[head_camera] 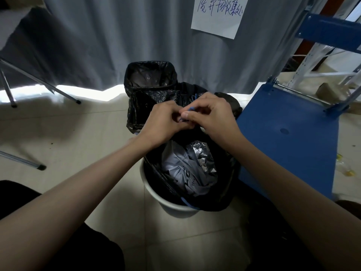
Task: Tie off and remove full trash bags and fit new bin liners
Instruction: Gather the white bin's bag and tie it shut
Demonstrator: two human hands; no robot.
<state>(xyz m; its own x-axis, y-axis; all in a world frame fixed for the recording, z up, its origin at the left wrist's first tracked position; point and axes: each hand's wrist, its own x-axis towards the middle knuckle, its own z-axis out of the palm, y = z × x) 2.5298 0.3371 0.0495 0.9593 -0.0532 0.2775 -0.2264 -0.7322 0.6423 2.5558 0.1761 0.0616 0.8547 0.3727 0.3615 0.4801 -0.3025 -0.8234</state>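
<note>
A white round bin stands on the floor with a black trash bag in it, full of crumpled grey and silver wrappers. A blue drawstring runs along the bag's rim. Above the bag's far edge my left hand and my right hand meet, both pinching a blue drawstring loop. Behind them stands a second, square bin lined with an open black liner.
A blue metal panel lies flat to the right, with blue and white shelving behind it. Grey curtains hang at the back with a handwritten paper sign. Metal stand legs are on the left.
</note>
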